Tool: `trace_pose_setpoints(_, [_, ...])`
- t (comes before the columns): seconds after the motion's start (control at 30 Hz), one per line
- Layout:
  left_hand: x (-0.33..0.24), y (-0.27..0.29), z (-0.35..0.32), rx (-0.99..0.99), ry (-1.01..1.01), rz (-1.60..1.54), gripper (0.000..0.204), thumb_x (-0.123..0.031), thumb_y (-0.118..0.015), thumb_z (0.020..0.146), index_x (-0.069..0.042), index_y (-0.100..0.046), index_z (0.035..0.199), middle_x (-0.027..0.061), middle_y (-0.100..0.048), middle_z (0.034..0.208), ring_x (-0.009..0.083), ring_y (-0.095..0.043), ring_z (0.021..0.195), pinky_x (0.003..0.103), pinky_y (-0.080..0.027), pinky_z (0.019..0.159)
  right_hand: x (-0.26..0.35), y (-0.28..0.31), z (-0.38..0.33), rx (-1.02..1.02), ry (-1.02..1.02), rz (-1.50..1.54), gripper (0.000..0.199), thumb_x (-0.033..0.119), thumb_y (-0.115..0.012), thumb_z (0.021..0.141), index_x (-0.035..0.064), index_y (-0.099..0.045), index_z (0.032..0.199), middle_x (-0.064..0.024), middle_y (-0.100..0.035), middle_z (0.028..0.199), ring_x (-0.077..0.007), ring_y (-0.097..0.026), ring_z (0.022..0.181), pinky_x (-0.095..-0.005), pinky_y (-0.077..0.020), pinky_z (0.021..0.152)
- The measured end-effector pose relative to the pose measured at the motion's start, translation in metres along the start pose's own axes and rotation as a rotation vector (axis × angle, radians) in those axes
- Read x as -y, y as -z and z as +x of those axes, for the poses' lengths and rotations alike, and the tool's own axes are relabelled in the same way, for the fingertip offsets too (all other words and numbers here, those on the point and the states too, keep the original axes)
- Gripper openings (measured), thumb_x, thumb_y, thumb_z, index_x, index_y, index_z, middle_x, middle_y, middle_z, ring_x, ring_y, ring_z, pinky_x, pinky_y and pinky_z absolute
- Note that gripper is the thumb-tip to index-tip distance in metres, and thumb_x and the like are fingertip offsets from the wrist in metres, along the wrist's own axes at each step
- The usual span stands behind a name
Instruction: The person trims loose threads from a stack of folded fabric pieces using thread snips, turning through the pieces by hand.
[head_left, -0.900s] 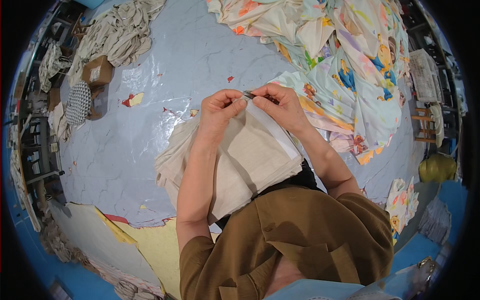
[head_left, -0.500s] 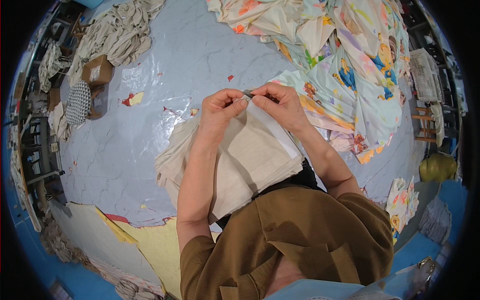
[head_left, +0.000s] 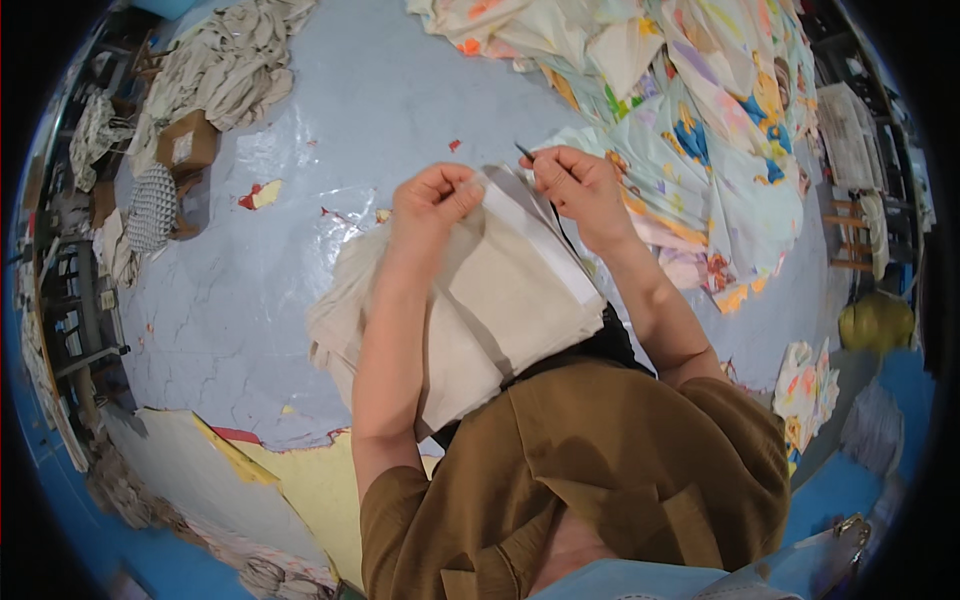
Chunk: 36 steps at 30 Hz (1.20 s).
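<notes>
A stack of beige cloth pieces (head_left: 480, 300) rests on my lap, with a white band (head_left: 545, 245) along its right side. At the far edge of the stack, my left hand (head_left: 430, 210) pinches the corner of the cloth, fingers closed. Just to the right and apart from it, my right hand (head_left: 585, 195) is closed around a small dark pointed tool (head_left: 523, 152). Only the tip shows past the fingers, so its exact kind is unclear. A thin black line, perhaps a cord, runs below the right hand beside the stack.
Printed cartoon fabric (head_left: 700, 150) is heaped at the far right on the grey marbled floor sheet (head_left: 350, 100). Beige cloth (head_left: 235, 65), a cardboard box (head_left: 188, 140) and a checked stool (head_left: 152, 208) stand at the far left. A white crate (head_left: 848, 135) is at right.
My hands were together at the cloth's far corner and are now apart. The right hand has moved right and slightly up with the dark tool; the left has shifted slightly left.
</notes>
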<state>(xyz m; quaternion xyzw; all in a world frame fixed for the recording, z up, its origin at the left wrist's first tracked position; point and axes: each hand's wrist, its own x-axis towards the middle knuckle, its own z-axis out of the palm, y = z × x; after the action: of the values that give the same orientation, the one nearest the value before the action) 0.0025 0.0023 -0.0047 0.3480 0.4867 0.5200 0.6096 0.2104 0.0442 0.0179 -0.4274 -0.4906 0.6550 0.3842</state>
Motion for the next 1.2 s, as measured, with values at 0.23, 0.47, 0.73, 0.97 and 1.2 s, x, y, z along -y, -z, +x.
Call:
trace_pose_setpoints(0.23, [-0.001, 0.005, -0.001, -0.02, -0.085, -0.139, 0.015, 0.001, -0.071, 0.085, -0.001, -0.068, 0.1, -0.0002, -0.068, 0.086, 0.0051, -0.059, 0.077, 0.02, -0.046, 0.07, 0.018, 0.034, -0.062, 0.248, -0.159, -0.482, 0.021, 0.017, -0.078, 0.08, 0.0024, -0.069, 0.093, 0.0076, -0.045, 0.071, -0.0022, -0.04, 0.066, -0.0222, -0.0329, 0.058])
trace_pose_setpoints(0.47, [-0.023, -0.031, -0.019, -0.374, -0.704, 1.006, 0.025, -0.008, -0.072, 0.083, -0.002, -0.065, 0.106, 0.0085, -0.066, 0.109, 0.021, -0.064, 0.08, 0.03, -0.05, 0.08, 0.002, 0.057, -0.113, 0.206, -0.236, -0.229, 0.02, 0.015, -0.074, 0.086, -0.0001, -0.063, 0.078, 0.0054, -0.051, 0.066, -0.003, -0.041, 0.062, -0.0228, -0.0332, 0.055])
trace_pose_setpoints(0.73, [-0.021, -0.089, -0.086, 0.511, -0.133, 0.783, 0.031, -0.008, -0.075, 0.079, -0.001, -0.063, 0.108, 0.0086, -0.061, 0.109, 0.0197, -0.062, 0.08, 0.031, -0.051, 0.07, 0.004, 0.042, -0.138, 0.031, -0.332, 0.016, 0.018, 0.02, -0.073, 0.09, 0.0034, -0.066, 0.086, 0.0015, -0.058, 0.066, -0.004, -0.048, 0.054, -0.0197, -0.0372, 0.048])
trace_pose_setpoints(0.97, [0.005, -0.075, -0.081, 0.441, 0.17, 0.293, 0.013, -0.001, -0.075, 0.081, 0.001, -0.065, 0.088, 0.001, -0.057, 0.09, 0.0061, -0.053, 0.059, 0.022, -0.045, 0.051, -0.003, 0.05, -0.148, -0.039, -0.228, -0.196, 0.019, 0.02, -0.062, 0.097, 0.0012, -0.064, 0.098, -0.0006, -0.06, 0.078, -0.0043, -0.051, 0.064, -0.0199, -0.041, 0.056])
trace_pose_setpoints(1.2, [0.019, -0.065, -0.078, 0.437, 0.171, 0.234, 0.009, -0.005, -0.076, 0.083, -0.001, -0.071, 0.09, -0.0016, -0.059, 0.085, 0.0025, -0.051, 0.057, 0.02, -0.04, 0.045, -0.004, 0.049, -0.168, 0.039, -0.029, -0.359, 0.025, 0.019, -0.06, 0.097, -0.0015, -0.064, 0.111, -0.0045, -0.063, 0.093, -0.0094, -0.056, 0.079, -0.0265, -0.0475, 0.071])
